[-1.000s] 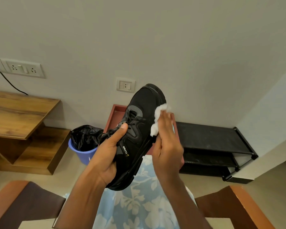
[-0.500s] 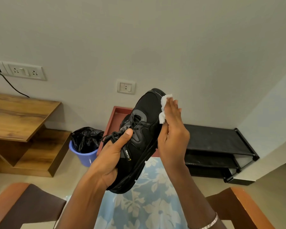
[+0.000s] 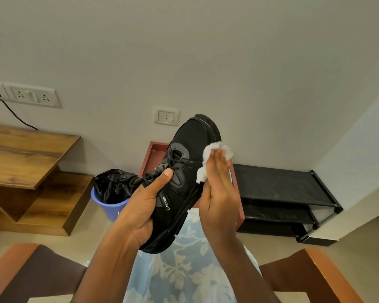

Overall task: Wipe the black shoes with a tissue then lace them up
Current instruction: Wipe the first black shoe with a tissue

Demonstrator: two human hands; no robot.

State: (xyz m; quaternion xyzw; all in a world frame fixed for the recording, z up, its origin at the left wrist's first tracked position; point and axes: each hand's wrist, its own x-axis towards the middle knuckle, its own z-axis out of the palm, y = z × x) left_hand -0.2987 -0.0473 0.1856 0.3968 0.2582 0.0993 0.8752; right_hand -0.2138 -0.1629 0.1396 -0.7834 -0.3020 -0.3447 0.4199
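Note:
A black shoe [image 3: 193,145] with loose black laces is held up in front of me, toe pointing up and away. My left hand [image 3: 144,206] grips it round the heel and side, thumb lying by the laces. My right hand [image 3: 220,193] presses a crumpled white tissue [image 3: 214,154] with straight fingers against the shoe's right side, near the sole edge. Only this one shoe is in view.
A blue bin with a black liner [image 3: 109,193] stands on the floor to the left. A reddish tray [image 3: 154,154] leans behind the shoe. A low black shoe rack [image 3: 282,189] stands at the right and wooden shelving [image 3: 24,158] at the left. Chair arms frame my lap.
My right hand slid the tissue up to the toe half a second ago, then back down the shoe's right side. My left hand keeps its grip on the shoe.

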